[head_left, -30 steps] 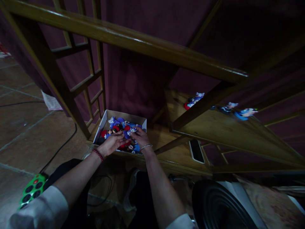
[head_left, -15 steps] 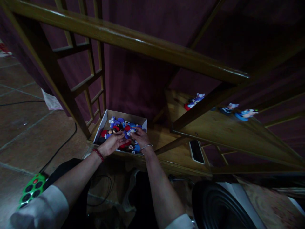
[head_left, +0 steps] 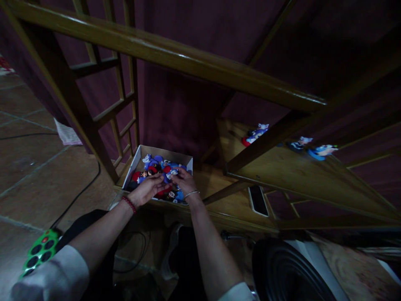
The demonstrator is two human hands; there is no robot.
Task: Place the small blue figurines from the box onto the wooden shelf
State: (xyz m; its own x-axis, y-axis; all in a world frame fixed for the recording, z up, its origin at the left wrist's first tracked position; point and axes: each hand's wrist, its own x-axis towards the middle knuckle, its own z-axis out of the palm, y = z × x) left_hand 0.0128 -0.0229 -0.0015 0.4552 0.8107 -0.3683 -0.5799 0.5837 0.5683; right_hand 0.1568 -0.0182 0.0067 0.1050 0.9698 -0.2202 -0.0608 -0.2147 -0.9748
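The right hand (head_left: 185, 182), nearer, pinches one white-and-purple figurine (head_left: 171, 174) at its fingertips, left of that hand, at lower centre of the frame; its long axis is too small to read. The left hand (head_left: 148, 189) is open, fingers loosely extended, just left of it. Both are over one box (head_left: 131, 170) of jumbled figurines (head_left: 150, 160), too overlapped to count. Outward, at right, three figurines (head_left: 322, 151) show clearly on the shelf (head_left: 269, 169); one phone (head_left: 258, 200) lies below.

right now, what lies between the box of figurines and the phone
In the head view, a slanting wooden bar and some wooden board lie between the box and the phone. The right hand overlaps the box's right side.
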